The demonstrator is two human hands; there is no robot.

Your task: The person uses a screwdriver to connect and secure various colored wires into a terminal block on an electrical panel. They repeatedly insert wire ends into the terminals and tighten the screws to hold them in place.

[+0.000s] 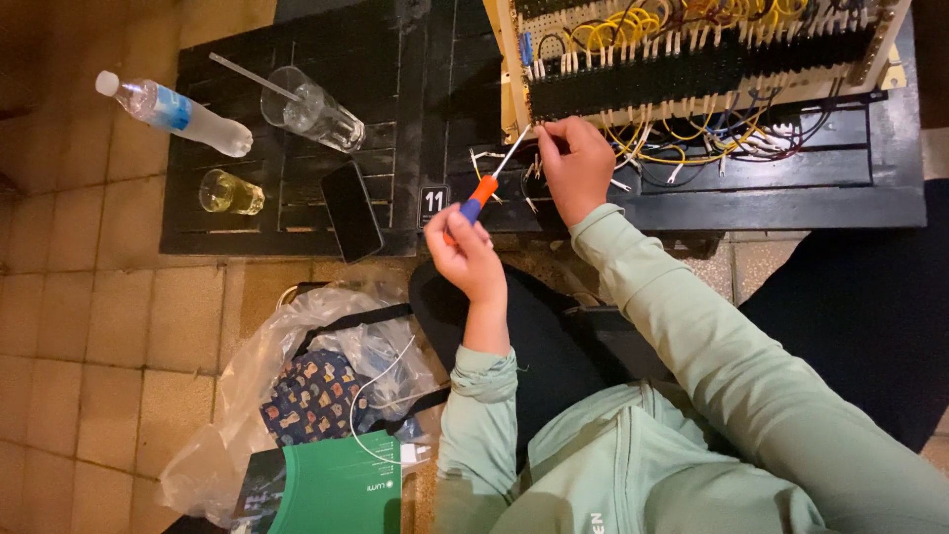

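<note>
Sat just left of centre frame: the left hand (465, 255), curled shut around the blue-and-orange handle of a small screwdriver (491, 181), thin shaft angled up and right toward the wiring board (692, 74) in the upper right. Just right of it, at centre frame: the right hand (576, 166), fingertips pinched together on what looked like a loose wire end (539, 148) close to the screwdriver tip; too small to tell which strand exactly. Hung below the board: a tangle of yellow, white and dark wires (712, 138), spilling across the dark slatted table (415, 89).

Judged light and stiff, that screwdriver: best gripped at the fat plastic handle, never the slick, narrow shaft, liable to slip off tiny terminals. Judged thin, springy and easily kinked, the wires: best taken near the stripped tip, gently. Probably rigid but fragile, the board, crowded with rows of pins.

Lay in the upper left: a plastic water bottle (173, 112) on its side, a tipped tall glass (316, 111) with a straw, a small glass (229, 192) of yellowish liquid, and a dark phone (352, 210). Rested at lower left, on the tiled floor: a clear plastic bag (267, 376) of cloth and a green box (341, 487).
</note>
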